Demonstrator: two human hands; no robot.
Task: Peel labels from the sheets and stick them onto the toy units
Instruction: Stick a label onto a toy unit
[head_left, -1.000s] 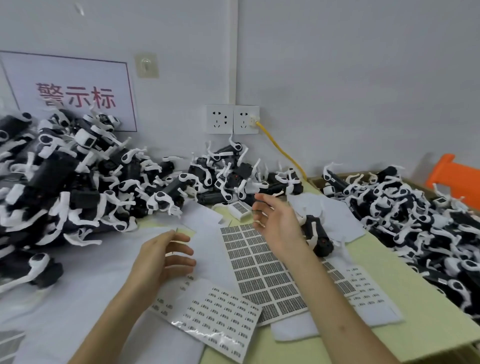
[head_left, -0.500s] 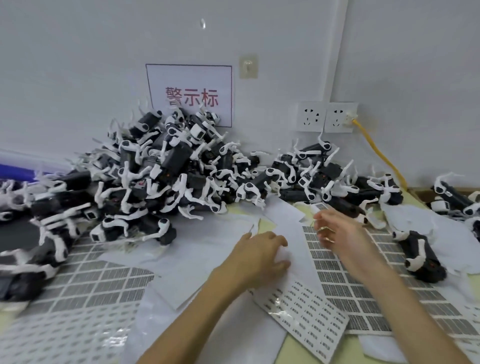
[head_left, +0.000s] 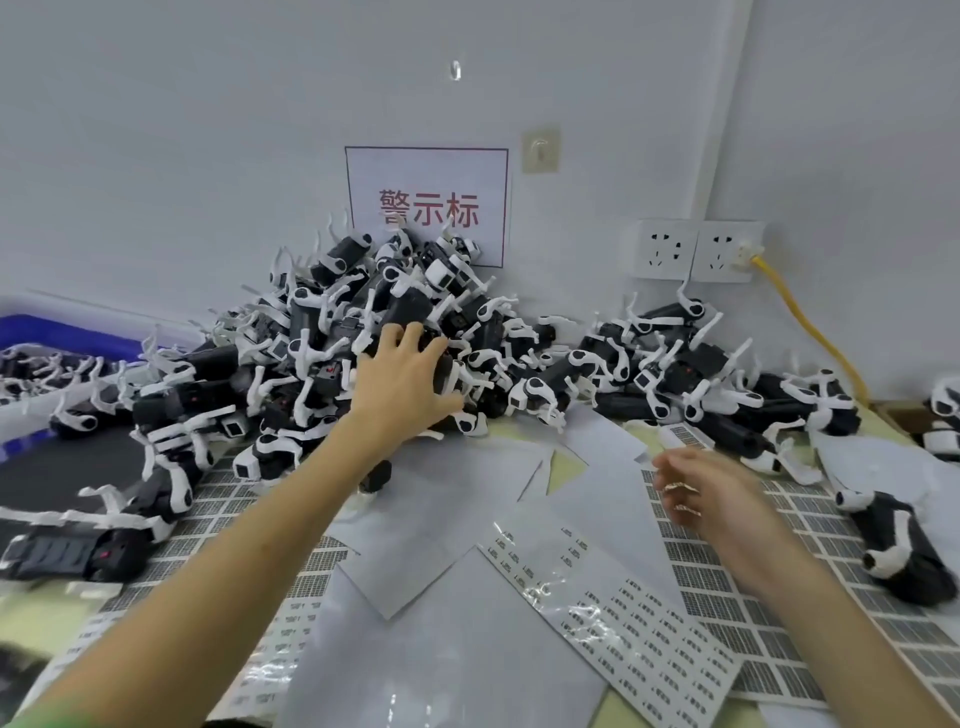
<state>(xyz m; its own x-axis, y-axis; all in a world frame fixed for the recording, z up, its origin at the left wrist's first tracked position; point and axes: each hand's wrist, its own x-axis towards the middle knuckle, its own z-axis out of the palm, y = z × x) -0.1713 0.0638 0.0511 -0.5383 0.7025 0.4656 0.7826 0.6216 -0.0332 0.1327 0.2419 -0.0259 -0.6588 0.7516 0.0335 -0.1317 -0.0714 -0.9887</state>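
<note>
Left hand is nearer, fingers curling over one black unit up on the toy pile. Right hand hovers loose and empty above the label sheet.

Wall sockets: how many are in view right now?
2, side by side right of the sign: the left socket is empty, the right socket has the yellow cable plugged in. The toy pile could hide others.

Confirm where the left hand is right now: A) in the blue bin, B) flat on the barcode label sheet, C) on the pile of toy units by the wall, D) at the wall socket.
C: the left hand is on the pile of toy units below the wall sign, well beyond the label sheets.
</note>
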